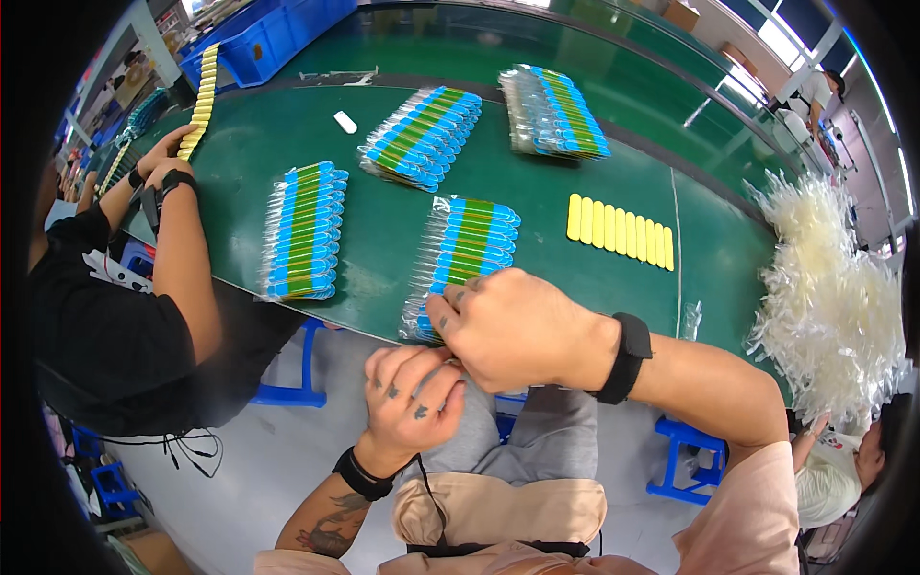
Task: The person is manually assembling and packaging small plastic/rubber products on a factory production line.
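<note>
Packet stack [470, 235] lies beyond left hand [410, 398], partly hidden by right hand [517, 331]; grips unclear.

Before me: blue-and-green packet stacks [467, 233], four; row of yellow strips [621, 232] at my right, one; white oval piece [345, 123], one; heap of clear strips [826, 297], one

I can't make out what the left hand [412, 398] may be pinching: the right hand [517, 331] hides its fingertips and part of the packet row [471, 240]. The far-left blue bin [264, 46] is cut off; the far-right worker's [819, 101] handiwork is too small to tell.
</note>
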A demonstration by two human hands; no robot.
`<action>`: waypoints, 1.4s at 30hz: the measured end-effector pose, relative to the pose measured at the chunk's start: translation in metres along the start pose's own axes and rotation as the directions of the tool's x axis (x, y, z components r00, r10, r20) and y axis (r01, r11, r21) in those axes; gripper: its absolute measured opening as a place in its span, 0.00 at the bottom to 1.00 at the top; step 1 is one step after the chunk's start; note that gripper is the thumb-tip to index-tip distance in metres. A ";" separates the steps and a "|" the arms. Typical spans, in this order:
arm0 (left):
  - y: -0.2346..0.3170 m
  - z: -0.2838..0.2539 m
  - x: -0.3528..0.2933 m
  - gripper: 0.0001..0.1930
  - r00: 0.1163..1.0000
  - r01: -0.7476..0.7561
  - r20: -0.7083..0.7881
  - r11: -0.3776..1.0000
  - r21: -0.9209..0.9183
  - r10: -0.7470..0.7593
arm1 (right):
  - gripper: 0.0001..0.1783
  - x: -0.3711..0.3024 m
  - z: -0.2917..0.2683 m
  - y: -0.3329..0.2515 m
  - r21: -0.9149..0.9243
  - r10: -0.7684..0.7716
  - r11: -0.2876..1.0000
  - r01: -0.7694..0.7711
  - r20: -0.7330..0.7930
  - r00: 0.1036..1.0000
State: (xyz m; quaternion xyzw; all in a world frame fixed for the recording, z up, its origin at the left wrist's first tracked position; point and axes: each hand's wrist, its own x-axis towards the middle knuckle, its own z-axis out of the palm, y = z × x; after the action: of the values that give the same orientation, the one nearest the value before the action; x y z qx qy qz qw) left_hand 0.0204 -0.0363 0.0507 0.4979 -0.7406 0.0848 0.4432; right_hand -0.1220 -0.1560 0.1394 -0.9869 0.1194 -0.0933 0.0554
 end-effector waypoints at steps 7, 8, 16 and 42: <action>0.012 0.009 0.004 0.14 0.997 -0.051 -0.051 0.985 0.167 0.060 | 0.10 -0.003 -0.006 0.017 0.242 0.139 0.962 -0.128 -0.027 0.990; 0.013 0.011 0.004 0.15 0.998 -0.045 -0.046 0.985 0.166 0.053 | 0.09 -0.004 -0.005 0.018 0.229 0.123 0.967 -0.115 -0.018 0.992; 0.014 0.013 0.007 0.19 0.997 0.063 0.029 0.984 0.167 -0.069 | 0.04 -0.006 0.001 0.022 0.298 0.144 0.948 -0.111 -0.090 0.986; 0.054 0.035 0.069 0.27 0.978 -0.034 -0.204 0.999 0.039 0.041 | 0.16 -0.095 -0.098 0.008 0.990 0.734 -0.077 -0.116 0.136 0.665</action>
State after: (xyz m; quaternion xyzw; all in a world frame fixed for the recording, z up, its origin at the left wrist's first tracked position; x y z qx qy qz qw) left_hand -0.0511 -0.0755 0.0976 0.4803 -0.6986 0.1571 0.5065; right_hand -0.2340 -0.1491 0.2176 -0.5303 0.3578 -0.3522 0.6832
